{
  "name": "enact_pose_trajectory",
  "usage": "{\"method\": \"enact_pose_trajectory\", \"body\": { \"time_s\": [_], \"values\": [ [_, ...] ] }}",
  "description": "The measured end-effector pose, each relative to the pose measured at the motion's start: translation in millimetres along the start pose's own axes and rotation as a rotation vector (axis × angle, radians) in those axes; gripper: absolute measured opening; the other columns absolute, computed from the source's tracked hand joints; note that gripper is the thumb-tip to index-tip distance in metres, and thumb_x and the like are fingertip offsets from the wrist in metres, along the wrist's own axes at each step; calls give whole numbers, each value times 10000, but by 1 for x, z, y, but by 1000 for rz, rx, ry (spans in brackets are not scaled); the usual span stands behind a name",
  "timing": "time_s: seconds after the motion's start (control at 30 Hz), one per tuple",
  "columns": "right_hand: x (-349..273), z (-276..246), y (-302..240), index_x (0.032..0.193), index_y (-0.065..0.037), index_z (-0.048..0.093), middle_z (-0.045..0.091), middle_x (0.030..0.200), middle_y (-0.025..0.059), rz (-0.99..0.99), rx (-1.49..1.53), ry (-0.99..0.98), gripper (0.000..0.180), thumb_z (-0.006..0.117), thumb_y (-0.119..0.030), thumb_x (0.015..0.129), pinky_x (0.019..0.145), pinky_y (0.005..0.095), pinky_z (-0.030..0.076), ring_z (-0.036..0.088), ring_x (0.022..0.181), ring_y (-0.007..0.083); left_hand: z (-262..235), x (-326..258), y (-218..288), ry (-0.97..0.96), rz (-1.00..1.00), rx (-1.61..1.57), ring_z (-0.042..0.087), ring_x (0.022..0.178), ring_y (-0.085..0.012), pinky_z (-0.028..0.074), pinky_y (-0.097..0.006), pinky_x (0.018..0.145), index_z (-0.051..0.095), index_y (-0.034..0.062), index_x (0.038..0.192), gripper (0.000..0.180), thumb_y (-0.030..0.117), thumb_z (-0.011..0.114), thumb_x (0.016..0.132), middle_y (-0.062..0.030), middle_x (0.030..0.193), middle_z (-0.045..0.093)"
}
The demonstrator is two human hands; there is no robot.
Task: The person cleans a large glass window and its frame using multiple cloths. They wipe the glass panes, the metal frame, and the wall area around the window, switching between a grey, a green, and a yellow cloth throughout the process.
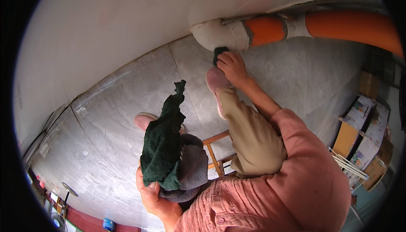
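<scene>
My left hand [153, 196] is closed round the lower end of a dark green cloth [163, 147] with ragged edges. The cloth's narrow tip points up and away over the floor. Beside it, a grey towel [193, 164] is bunched against my lap, partly hidden by the green cloth. Out in front, my right hand [231, 66] grips a small dark green rag [220, 54] at the lower side of a white pipe elbow [218, 35]. The rag appears to touch the elbow; my fingers partly cover it. My right shoe [217, 80] is just below that hand.
From the elbow an orange pipe [355, 27] runs right along the pale wall [118, 25]. Below me is a wooden stool frame [215, 147]. Patterned boxes [359, 126] and a white rack [349, 164] stand at the right. Cables [46, 126] line the left wall edge.
</scene>
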State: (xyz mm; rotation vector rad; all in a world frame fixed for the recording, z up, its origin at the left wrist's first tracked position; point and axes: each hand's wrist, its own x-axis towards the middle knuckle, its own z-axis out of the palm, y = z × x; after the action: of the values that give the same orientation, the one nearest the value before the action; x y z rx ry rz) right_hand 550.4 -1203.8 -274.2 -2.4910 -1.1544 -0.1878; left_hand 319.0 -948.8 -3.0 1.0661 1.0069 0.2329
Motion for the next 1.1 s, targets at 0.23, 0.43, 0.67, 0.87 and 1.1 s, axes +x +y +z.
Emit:
{"method": "enact_pose_trajectory", "body": {
  "time_s": [0.23,0.43,0.67,0.87,1.1],
  "values": [
    [-41,31,44,1102,-52,605,663,959,76,1427,1581,682,196,582,-198,973,807,305,526,662,898,208,3,-3,1,42,-24,-14,536,1096,-232,348,-342,1041,586,-25,1009,312,121,544,737,-162,1200,598],
    [-1,69,57,1129,-61,602,667,949,72,1408,2079,994,225,589,-211,963,832,279,518,662,880,185,5,-7,-2,93,-59,-35,540,1087,-227,361,-338,1032,578,-26,1022,317,121,534,745,-160,1194,598],
    [-8,41,11,1096,-68,612,662,940,59,1422,2061,600,196,602,-202,953,810,262,520,661,871,165,21,-14,3,185,-49,-2,557,1082,-241,386,-347,1015,584,-58,1088,453,208,552,724,-161,1166,594],
    [5,-49,-11,1067,-73,620,658,932,47,1183,1831,-17,172,614,-194,944,790,247,522,661,864,148,11,-9,5,130,-56,7,552,1101,-252,372,-361,1033,583,-57,1066,439,210,569,717,-172,1180,594],
    [57,-86,28,1012,-71,658,639,979,55,637,955,-131,143,647,-99,873,877,328,492,637,960,211,1,-8,0,85,-28,18,550,1110,-257,366,-364,1041,573,-48,1065,434,213,585,719,-174,1193,591]
  ]
}}
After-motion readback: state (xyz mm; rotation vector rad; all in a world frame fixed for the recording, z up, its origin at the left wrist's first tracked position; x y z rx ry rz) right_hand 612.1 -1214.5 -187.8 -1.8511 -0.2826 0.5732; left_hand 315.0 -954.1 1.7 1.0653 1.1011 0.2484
